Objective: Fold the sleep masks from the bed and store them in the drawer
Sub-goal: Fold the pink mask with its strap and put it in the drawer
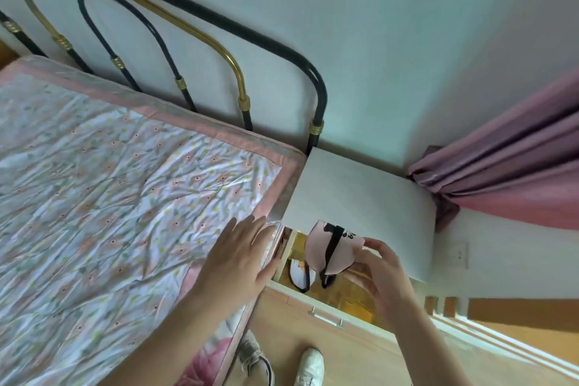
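My right hand (380, 269) pinches a folded pink sleep mask (329, 249) with a black strap, holding it above the open drawer (332, 307) of the white nightstand (360, 197). Inside the drawer lies a white sleep mask (299, 273) with a black strap. My left hand (241, 257) rests flat with its fingers apart on the bed's right edge, next to the drawer, and holds nothing. The floral bed cover (109, 182) shows no masks on the part in view.
A black and brass metal headboard (194, 31) stands against the wall behind the bed. Pink curtains (517, 166) hang at the right. My two white shoes (282, 363) stand on the wooden floor in front of the drawer, whose front carries a metal handle (326, 316).
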